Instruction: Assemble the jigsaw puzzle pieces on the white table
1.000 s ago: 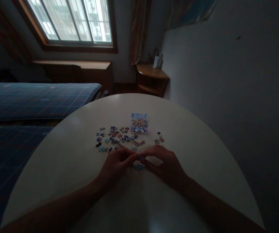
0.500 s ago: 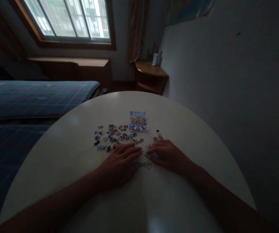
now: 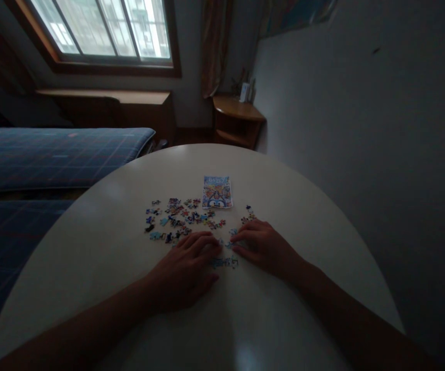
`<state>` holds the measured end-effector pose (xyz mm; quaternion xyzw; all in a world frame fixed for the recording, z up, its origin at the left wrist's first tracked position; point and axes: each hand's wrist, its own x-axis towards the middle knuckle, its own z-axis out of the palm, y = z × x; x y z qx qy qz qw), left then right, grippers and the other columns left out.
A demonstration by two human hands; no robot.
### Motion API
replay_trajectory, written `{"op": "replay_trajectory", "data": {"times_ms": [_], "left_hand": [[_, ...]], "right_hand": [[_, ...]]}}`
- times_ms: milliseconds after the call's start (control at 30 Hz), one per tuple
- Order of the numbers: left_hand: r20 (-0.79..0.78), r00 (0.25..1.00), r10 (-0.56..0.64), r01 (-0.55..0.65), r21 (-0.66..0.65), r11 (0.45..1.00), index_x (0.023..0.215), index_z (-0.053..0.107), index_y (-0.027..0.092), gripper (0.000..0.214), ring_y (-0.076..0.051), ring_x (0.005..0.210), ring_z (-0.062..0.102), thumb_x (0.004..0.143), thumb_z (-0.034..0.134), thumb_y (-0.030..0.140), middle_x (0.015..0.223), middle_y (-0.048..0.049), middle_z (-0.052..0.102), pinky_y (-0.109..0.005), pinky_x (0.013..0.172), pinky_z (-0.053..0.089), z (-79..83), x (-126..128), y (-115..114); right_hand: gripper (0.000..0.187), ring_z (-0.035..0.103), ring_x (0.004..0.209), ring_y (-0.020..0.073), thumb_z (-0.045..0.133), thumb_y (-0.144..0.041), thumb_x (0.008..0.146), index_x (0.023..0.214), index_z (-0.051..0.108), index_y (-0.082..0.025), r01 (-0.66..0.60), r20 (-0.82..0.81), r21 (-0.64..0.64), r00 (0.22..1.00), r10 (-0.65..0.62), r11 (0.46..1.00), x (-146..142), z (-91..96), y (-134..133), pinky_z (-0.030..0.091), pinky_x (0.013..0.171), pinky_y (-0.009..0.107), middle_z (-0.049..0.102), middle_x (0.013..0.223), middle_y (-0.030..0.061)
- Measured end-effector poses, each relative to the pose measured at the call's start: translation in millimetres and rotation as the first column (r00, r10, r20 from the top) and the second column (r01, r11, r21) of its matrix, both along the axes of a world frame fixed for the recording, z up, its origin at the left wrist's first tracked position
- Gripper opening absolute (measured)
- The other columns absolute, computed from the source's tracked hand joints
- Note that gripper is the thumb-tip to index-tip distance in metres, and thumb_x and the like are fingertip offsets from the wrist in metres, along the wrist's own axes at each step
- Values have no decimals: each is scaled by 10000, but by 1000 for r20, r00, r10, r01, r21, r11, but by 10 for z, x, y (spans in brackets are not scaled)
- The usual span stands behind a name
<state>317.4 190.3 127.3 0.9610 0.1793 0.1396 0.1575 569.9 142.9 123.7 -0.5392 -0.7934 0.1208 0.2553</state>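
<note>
My left hand [image 3: 189,265] lies low over the table, fingers stretched out and the thumb apart. Its fingertips reach a small pale puzzle piece [image 3: 220,242]. Opposite it, my right hand [image 3: 261,245] has its thumb and forefinger closed at the edge of a light-blue puzzle piece [image 3: 229,245]. Just below the fingertips lies a short joined strip of puzzle pieces [image 3: 226,263], its left end close to my left thumb. Loose puzzle pieces [image 3: 176,221] spread beyond my left hand, and a few more puzzle pieces [image 3: 248,209] lie past my right hand, partly covered by it.
A colourful picture packet [image 3: 217,192] lies flat beyond the pieces on the round white table [image 3: 284,196]. A bed with a blue plaid cover [image 3: 60,154] stands at the left. A wall [image 3: 353,129] runs along the right, with a corner shelf [image 3: 237,107] behind.
My left hand has drawn back slightly, baring more of the joined strip. My right hand stays by the light-blue piece. The view has shifted a little.
</note>
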Motion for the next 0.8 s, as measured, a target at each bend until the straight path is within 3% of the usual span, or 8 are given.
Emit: {"op": "replay_trajectory", "data": {"times_ms": [367,633,800], "left_hand": [[-4,999,-35,35,-35,999,1360,482,202,461,-292,1298,418,906,541,254,1296,-122,536,-479,1089,414,15,-11,-6],[-44,999,-6,6,-17,1000,1368,482,216,471,-299,1357,354,903,553,246,1443,-100,456,-515,1122,369,21,-43,-18],[-35,999,6,-7,-20,1000,1363,498,241,456,-299,1344,369,910,546,255,1427,-87,483,-528,1109,373,8,-52,-10]], "right_hand": [[105,644,925,217,733,-242,819,923,730,-240,38,6,21,999,-38,999,-83,-15,11,458,861,398,699,933,50],[102,637,915,203,728,-229,823,924,733,-242,26,-6,18,1000,-26,1000,-98,-30,18,444,855,379,694,921,37],[156,633,947,205,729,-267,829,985,731,-255,58,-9,-2,998,-58,998,-103,-54,14,430,878,389,696,964,38]]}}
